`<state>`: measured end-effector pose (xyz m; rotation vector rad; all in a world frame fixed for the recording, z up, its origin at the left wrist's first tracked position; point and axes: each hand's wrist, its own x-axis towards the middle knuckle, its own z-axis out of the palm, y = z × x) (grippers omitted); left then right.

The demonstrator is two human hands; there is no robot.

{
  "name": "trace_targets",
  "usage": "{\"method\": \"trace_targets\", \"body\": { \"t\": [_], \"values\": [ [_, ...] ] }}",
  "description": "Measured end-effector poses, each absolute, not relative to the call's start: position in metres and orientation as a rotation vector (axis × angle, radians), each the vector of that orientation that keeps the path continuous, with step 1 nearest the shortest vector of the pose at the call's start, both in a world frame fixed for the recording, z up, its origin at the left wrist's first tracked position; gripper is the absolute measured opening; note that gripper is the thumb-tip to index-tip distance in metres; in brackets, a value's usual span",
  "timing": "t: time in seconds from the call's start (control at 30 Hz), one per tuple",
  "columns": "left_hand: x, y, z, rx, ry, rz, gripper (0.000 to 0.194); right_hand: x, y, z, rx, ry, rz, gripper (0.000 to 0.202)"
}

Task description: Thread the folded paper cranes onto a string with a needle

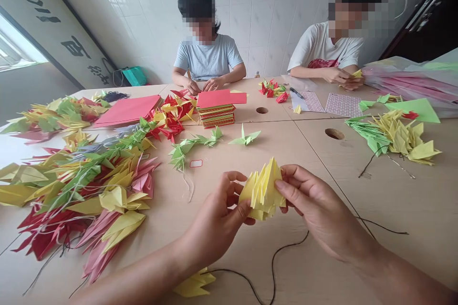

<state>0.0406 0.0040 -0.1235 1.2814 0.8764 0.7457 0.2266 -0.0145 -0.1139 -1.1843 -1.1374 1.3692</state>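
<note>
Nearest, a yellow folded piece (196, 283) lies by the left forearm, and a black cord (273, 262) loops loosely across the table (322, 276). Just above it the yellow paper bundle (264, 190) is up between both hands — the left hand (222, 214) pinches its lower left side, the right hand (315, 200) its right, thumbs toward the wearer, probably so the layers stay together. Its peaks point up and away; the long axis runs nearly upright, leaning slightly right. Beyond stands a green paper crane (245, 138), then a paper stack (216, 116), seemingly within easy reach of the person in light blue (211, 57).
</note>
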Motion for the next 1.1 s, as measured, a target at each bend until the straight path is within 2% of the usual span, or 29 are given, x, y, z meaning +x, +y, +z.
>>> {"method": "trace_targets", "body": {
  "t": [0.1,0.37,0.57,0.8,1.1],
  "values": [
    [0.041,0.005,-0.12,1.11,0.839,0.7,0.037,0.222,-0.015,-0.117,-1.195,-1.167,1.349,0.019],
    [0.039,0.009,-0.113,0.668,0.548,0.553,0.034,0.221,-0.016,-0.12,-1.175,-1.057,1.422,0.021],
    [0.038,0.011,-0.122,0.669,0.588,0.575,0.027,0.221,-0.016,-0.118,-1.143,-0.996,1.461,0.02],
    [0.037,0.013,-0.117,0.735,0.588,0.541,0.034,0.22,-0.017,-0.119,-1.132,-1.05,1.436,0.017],
    [0.035,0.011,-0.115,0.673,0.643,0.471,0.028,0.222,-0.016,-0.121,-1.132,-1.041,1.446,0.017]
  ]
}}
